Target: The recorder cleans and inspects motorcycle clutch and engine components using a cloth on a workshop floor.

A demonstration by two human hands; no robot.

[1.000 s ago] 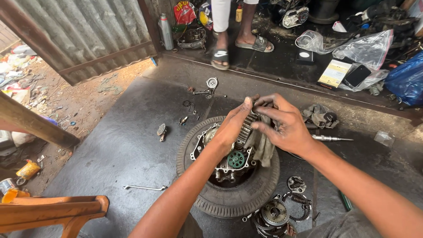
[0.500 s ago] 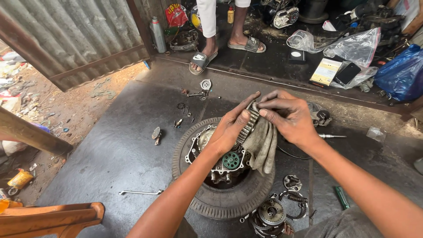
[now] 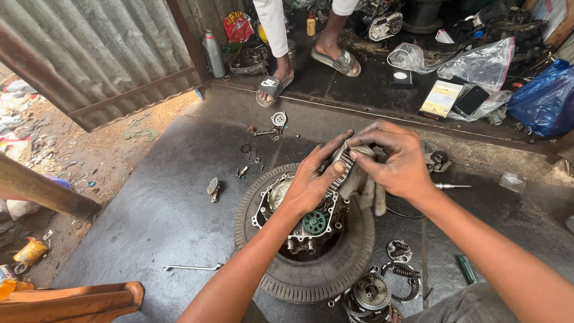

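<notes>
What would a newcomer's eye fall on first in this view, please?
Both hands at centre: the left hand and right hand hold a toothed metal ring in a dirty rag. Below sits an engine part with a green gear, nested in a tyre. Another person's sandalled feet stand beyond.

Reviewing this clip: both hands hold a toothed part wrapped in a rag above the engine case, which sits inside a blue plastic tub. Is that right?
Not quite. The head view shows the engine case sitting inside a black rubber tyre, not a blue tub. The rest holds: left hand and right hand hold the toothed part in a rag.
</notes>
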